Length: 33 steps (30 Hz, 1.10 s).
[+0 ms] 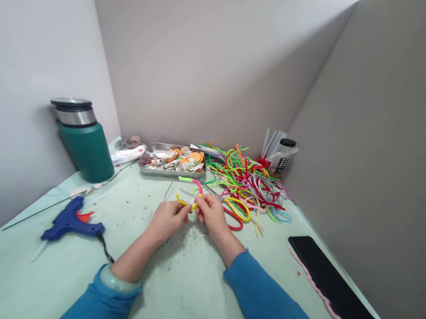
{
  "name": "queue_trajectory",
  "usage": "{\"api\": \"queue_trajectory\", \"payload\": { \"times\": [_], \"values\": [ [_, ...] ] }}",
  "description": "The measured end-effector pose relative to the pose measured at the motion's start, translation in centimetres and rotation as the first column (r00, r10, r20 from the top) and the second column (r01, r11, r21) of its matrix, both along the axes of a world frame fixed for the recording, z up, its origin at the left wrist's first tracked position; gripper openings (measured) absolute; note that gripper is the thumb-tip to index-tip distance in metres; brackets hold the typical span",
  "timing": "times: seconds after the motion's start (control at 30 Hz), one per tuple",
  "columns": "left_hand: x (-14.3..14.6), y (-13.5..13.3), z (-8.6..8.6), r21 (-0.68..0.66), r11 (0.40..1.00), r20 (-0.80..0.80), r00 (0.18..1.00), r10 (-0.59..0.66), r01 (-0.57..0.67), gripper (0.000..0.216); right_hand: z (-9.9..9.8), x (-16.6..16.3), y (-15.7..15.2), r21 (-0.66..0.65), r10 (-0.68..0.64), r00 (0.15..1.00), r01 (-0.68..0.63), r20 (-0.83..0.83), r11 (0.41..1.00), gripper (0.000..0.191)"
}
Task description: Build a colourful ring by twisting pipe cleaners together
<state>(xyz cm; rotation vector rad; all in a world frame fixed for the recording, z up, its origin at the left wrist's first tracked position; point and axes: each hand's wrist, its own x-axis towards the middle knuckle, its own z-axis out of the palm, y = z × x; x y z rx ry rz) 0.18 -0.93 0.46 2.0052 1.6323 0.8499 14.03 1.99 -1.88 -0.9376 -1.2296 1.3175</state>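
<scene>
Near the middle of the table, my left hand point(168, 219) and my right hand point(210, 212) are close together. Both pinch a fuzzy pipe cleaner point(182, 201), yellow where it runs between the fingers. Its far stretch, pink point(198, 185) and then bright green, curls up and to the left beyond my right fingertips. Whether this is one stem or several joined cannot be made out. Scissors with red and yellow handles point(238, 210) lie just right of my right hand, partly hidden by it.
A metal tray point(171, 174) of small cut-outs stands behind my hands, beside a tangled heap of pipe cleaners point(250, 178). To the left are a green bottle point(85, 148) and a blue glue gun point(71, 222). A black phone-like slab point(332, 284) lies right, along a pink strand point(323, 293).
</scene>
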Motion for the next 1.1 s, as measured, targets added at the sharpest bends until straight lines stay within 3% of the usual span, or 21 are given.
{"api": "queue_trajectory", "payload": {
  "times": [0.2, 0.4, 0.6, 0.77, 0.9, 1.1],
  "values": [
    [0.0, 0.2, -0.2, -0.046, 0.998, 0.034, 0.999, 0.034, -0.032, 0.043, -0.2, -0.1, -0.1, 0.026, 0.001, 0.999, -0.002, 0.038, 1.000, 0.028],
    [-0.2, 0.3, -0.7, 0.138, 0.974, 0.064, 0.983, 0.175, -0.182, 0.023, -0.1, -0.2, -0.3, -0.018, 0.011, 1.000, -0.011, -0.014, 1.000, 0.029],
    [0.1, 0.1, -0.4, 0.278, 0.959, 0.071, 0.997, 0.033, -0.052, 0.013, -0.1, 0.0, 0.0, -0.082, -0.016, 0.990, 0.004, -0.139, 0.997, 0.030],
    [0.1, -0.1, -0.5, 0.375, 0.926, 0.032, 0.997, -0.067, 0.050, 0.019, -0.1, 0.1, 0.2, -0.143, -0.029, 0.972, -0.005, -0.232, 0.990, 0.030],
    [0.0, 0.1, -1.0, 0.369, 0.925, -0.066, 0.995, -0.072, 0.091, 0.021, -0.1, 0.1, 0.3, -0.162, -0.039, 0.969, -0.001, -0.242, 0.987, 0.031],
    [0.0, 0.3, -1.1, 0.302, 0.947, -0.101, 0.991, -0.087, 0.113, 0.021, -0.3, 0.0, 0.2, -0.060, -0.033, 0.987, 0.024, -0.160, 0.998, 0.032]
  ]
}}
